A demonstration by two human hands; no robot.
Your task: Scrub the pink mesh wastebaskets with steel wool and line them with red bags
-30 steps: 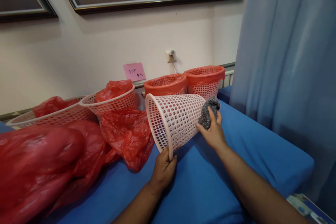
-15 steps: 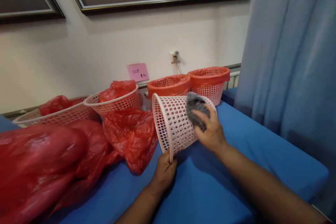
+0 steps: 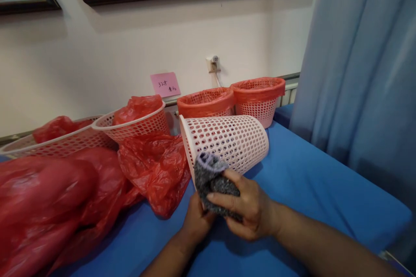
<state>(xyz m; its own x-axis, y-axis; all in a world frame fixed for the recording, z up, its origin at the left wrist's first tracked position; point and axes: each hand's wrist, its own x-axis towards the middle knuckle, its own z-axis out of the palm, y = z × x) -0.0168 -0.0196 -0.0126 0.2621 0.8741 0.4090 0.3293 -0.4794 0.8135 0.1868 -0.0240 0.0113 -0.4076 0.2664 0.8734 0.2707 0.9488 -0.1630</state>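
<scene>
The right hand (image 3: pixel 248 210) is curled round a bunched grey cloth (image 3: pixel 208 181) at the pale mesh basket's (image 3: pixel 234 138) mouth. The left hand (image 3: pixel 198 220) is behind; the cloth hides its grip, so I can't tell how closed. The basket lies sideways over the blue bed (image 3: pixel 318 186). This looks like wiping; next probably calls for turning it.

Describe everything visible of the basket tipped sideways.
The basket looks like pale pink plastic, its tapering wall pierced with holes. It is tipped sideways over the blue sheet, rim left, base right. The left hand seems to grip the rim, behind the grey cloth held there in the right hand.
</scene>
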